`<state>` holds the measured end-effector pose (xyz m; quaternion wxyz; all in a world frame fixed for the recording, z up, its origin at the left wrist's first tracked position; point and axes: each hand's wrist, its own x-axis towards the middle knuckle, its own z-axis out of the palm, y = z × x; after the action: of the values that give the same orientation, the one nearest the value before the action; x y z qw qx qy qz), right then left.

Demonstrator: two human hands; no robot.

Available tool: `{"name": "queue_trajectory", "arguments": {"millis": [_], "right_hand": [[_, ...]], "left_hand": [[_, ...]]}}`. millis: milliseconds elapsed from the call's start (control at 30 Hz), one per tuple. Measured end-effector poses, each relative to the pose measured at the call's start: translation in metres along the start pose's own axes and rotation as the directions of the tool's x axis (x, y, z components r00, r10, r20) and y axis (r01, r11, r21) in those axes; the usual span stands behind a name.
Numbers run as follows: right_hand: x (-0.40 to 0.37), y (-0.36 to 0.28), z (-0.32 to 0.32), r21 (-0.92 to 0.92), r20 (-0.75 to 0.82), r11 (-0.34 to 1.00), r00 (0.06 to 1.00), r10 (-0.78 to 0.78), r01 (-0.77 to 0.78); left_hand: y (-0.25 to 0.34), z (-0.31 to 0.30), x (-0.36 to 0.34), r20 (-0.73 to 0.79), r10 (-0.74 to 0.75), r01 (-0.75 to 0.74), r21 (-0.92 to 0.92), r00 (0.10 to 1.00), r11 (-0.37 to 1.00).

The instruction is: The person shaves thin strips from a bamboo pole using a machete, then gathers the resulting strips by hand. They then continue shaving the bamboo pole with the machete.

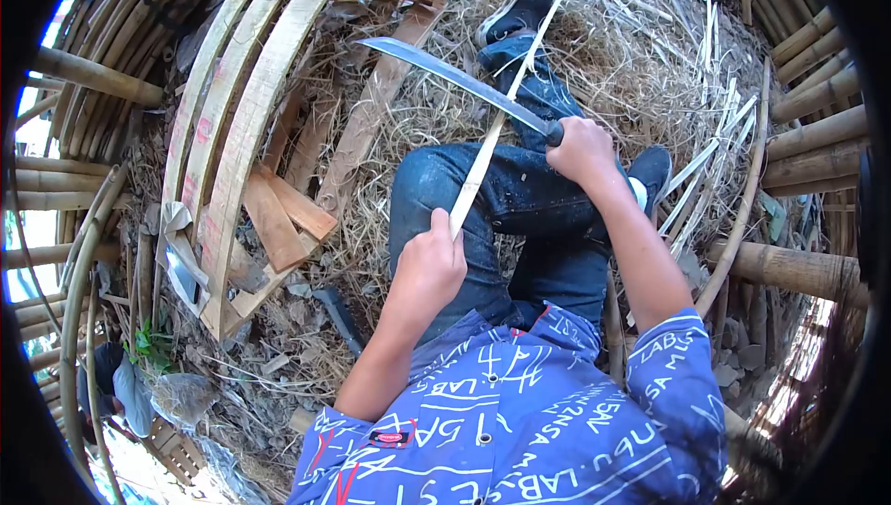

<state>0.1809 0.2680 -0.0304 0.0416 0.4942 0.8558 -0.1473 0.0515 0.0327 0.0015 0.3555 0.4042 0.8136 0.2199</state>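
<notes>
Shavings-strewn ground (650, 87) carries a slatted wooden pallet (264, 87) at ten o'clock. Just below centre, the left hand (430, 262) clasps a bamboo strip (479, 169) pointing toward one o'clock; at two, the right hand (585, 154) grips a machete (464, 84), blade crossing the strip.

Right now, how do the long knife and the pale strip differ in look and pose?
The long knife has a grey metal blade and dark handle; the pale strip is cream-coloured, with no handle. The knife slants up-left from the right hand, its tip in view; the strip slants up-right from the left hand and runs off the top. Both are long and narrow.
</notes>
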Motion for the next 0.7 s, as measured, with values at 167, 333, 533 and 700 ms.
{"name": "queue_trajectory", "arguments": {"millis": [167,333,533,700], "right_hand": [[-0.043,-0.026,-0.012,0.216,0.018,0.976,1.000,0.020,-0.024],[-0.066,-0.040,-0.008,0.147,0.194,0.983,0.971,-0.140,0.113],[-0.024,-0.016,0.003,0.098,0.138,0.994,0.989,-0.062,0.049],[0.011,-0.003,0.007,0.026,0.075,1.000,0.997,0.000,-0.002]], "left_hand": [[0.001,-0.006,-0.001,0.045,-0.020,0.024,-0.070,0.999,0.997],[0.005,-0.014,0.001,0.101,-0.030,0.038,-0.081,0.994,0.996],[0.001,-0.012,0.002,0.103,-0.030,0.039,-0.086,0.994,0.996],[-0.001,-0.013,0.005,0.113,-0.013,0.030,-0.150,0.994,0.988]]}}
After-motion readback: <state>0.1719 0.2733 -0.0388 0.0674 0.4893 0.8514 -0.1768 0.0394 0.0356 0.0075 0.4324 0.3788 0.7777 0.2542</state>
